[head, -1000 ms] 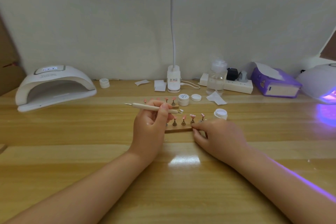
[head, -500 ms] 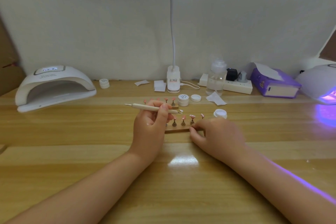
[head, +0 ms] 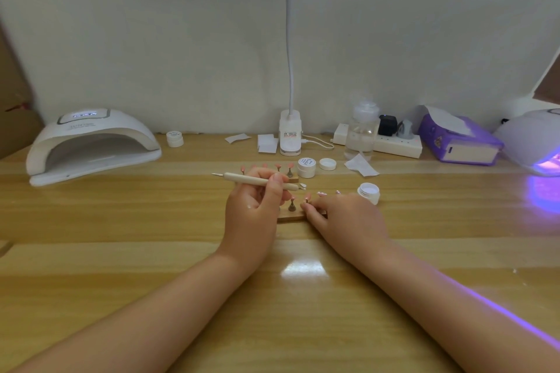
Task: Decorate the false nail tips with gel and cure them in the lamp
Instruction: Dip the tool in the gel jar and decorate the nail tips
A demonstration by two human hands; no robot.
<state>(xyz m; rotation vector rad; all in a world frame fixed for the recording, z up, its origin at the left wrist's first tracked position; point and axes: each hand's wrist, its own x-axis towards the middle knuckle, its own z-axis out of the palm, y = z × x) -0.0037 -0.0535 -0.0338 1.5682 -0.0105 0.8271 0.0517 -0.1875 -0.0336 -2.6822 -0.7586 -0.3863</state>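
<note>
Since a second ago our right hand (head: 345, 218) has slid left along the near wooden strip (head: 292, 217), so it now covers more of the little stands. Its fingertips (head: 306, 206) pinch at one pink nail tip (head: 306, 199) on the strip, or its stand; we cannot tell which. Our left hand (head: 254, 206) has stayed put. It grips the dotting tool (head: 260, 181), held flat above its knuckles, with the metal end pointing toward the right hand.

More pink tips (head: 290, 166) stand on a second strip just past the left hand. An open gel pot (head: 369, 192) sits just beyond the right hand. One curing lamp (head: 91, 144) waits far off to the left.

We think we are readying one tip for gel. Next we should hold it steady and bring the tool end down softly
</note>
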